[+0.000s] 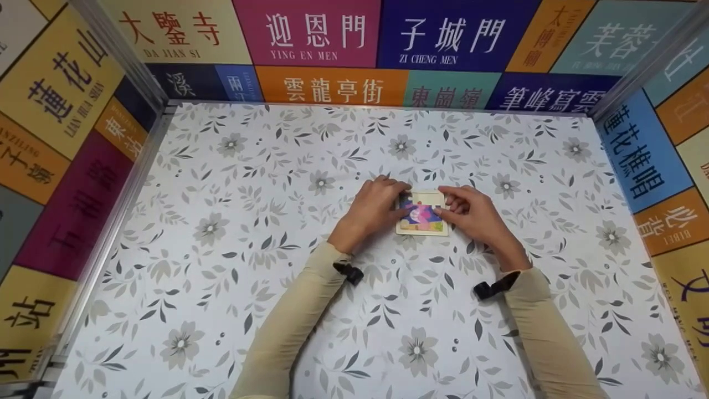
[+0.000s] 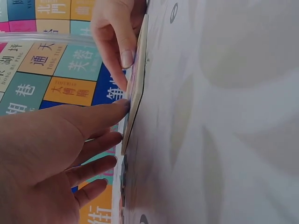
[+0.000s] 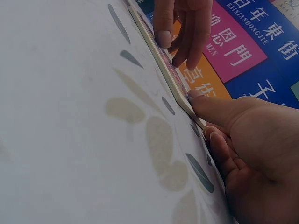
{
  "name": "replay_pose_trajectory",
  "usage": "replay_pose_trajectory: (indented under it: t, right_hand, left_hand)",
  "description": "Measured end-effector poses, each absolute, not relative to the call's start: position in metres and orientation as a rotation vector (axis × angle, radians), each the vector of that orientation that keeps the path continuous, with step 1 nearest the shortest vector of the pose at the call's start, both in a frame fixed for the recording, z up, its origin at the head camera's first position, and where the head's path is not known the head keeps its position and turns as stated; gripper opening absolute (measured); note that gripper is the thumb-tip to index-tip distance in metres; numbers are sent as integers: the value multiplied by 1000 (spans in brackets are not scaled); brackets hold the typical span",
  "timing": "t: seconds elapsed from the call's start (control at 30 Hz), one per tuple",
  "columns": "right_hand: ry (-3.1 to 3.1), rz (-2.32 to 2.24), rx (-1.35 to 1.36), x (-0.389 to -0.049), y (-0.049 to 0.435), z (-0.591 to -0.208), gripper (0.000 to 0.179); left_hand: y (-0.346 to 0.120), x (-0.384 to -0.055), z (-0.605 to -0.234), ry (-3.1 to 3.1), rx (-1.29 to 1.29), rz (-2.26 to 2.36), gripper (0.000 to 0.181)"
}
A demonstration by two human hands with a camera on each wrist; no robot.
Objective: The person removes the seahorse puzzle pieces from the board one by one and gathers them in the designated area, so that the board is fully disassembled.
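A small wooden jigsaw puzzle board [image 1: 425, 198] is near the middle of the table, with a pale rim and a pink, blue and green picture. Its upper part is plain pale wood. My left hand [image 1: 372, 206] holds the left side, thumb on the picture's edge and fingers by the upper left corner. At the right side my right hand [image 1: 472, 210] pinches the board, thumb on top and other fingers curled at the edge. The left wrist view shows the thin board [image 2: 138, 88] edge-on. In the right wrist view, fingertips partly hide its near corner.
A white tablecloth [image 1: 266, 183] with grey flowers and leaves covers the table. Colourful panels [image 1: 316, 33] with large characters stand along the back and both sides. A black strap [image 1: 349, 272] is on the left wrist, and another strap [image 1: 496, 286] is on the right.
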State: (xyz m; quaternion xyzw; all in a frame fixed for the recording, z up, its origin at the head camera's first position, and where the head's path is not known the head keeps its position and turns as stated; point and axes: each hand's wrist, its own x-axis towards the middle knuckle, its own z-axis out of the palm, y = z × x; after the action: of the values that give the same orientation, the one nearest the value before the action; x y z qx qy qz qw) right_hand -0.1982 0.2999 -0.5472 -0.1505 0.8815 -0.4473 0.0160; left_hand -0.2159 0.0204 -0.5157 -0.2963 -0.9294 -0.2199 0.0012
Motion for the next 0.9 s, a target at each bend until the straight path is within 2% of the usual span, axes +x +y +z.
replay_pose_trajectory:
  t: [0.4,0.9]
  right_hand:
    - [2737,-1391,-433,-199,299,-548,53]
    - [2732,-1395,-452,-198,300,-546,52]
  left_hand:
    - [21,-217,-514,-2969,-976,-696,58]
    - [24,-218,-514,-2952,-968,-750,45]
